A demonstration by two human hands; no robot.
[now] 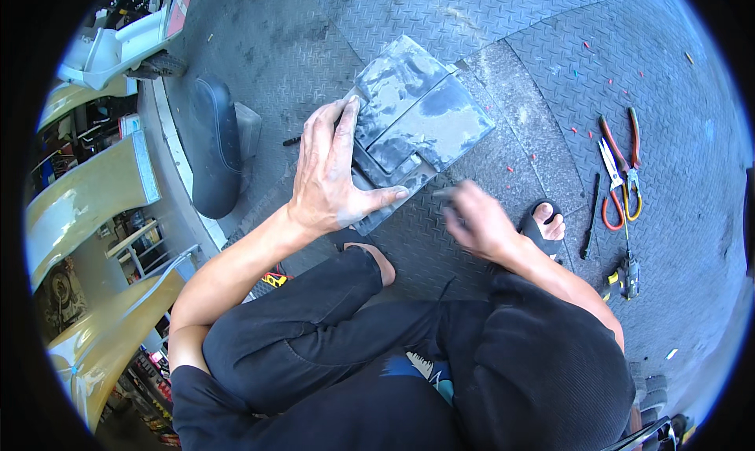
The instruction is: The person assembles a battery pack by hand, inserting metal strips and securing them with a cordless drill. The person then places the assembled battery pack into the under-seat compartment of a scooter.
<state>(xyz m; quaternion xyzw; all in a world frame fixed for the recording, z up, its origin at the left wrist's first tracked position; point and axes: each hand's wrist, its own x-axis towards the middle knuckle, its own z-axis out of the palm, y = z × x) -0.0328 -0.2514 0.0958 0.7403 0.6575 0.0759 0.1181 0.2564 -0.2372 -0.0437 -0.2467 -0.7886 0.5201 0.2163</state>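
My left hand (330, 164) grips a dark, box-shaped plastic part (440, 125) smeared with pale grey dust. Its fingers lie along the part's left side, and the thumb presses on the near edge. The part is tilted above the floor mat, its broad face with a groove and a recessed corner turned up. Just to the right of its near corner is my right hand (481, 221), blurred by motion. Its fingers are curled in, and a small greyish thing sticks out at the fingertips, too smeared to name.
Black textured matting (676, 89) covers the floor. At right lie scissors (609, 168), red-handled pliers (625, 148), a thin black rod (591, 219) and a grey-yellow tool (629, 276). A black padded seat (215, 148) stands left, beside shelving with curved panels (94, 184). Several red bits dot the mat.
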